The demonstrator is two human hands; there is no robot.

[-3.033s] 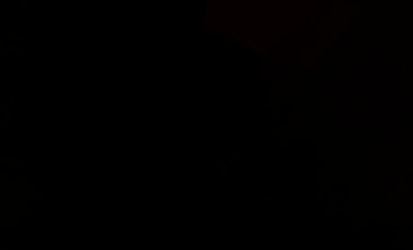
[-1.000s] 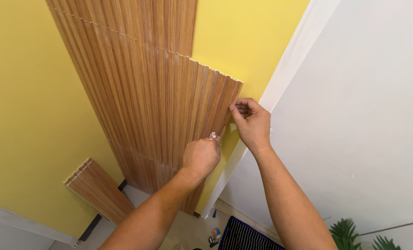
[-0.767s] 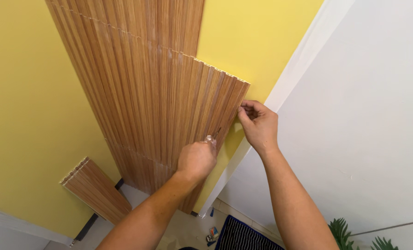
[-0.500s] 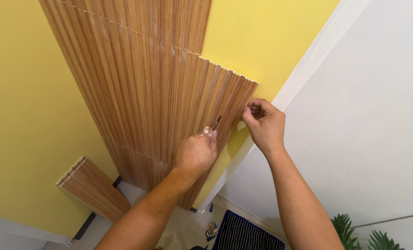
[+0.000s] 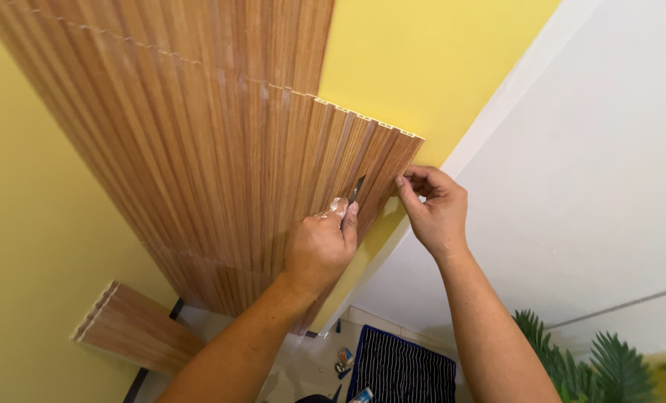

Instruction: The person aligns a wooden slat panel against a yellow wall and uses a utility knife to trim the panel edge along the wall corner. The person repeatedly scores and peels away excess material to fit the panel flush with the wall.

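Left grip: my left hand (image 5: 319, 250) is closed around a small knife (image 5: 356, 189), blade against the panel.
Right grip: my right hand (image 5: 436, 209) pinches the panel's right edge.
Panel: ribbed wooden wall panel (image 5: 221, 149) fixed on the yellow wall (image 5: 422, 60).
Packages: small colourful boxes (image 5: 343, 360) on the floor beside a striped mat (image 5: 400, 369); too small to make out.
Cut off: spare panel piece (image 5: 135, 332), plant (image 5: 601, 366).

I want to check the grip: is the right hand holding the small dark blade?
No, the small dark blade is in the left hand; the right hand pinches the brown ribbed wall panel's edge.
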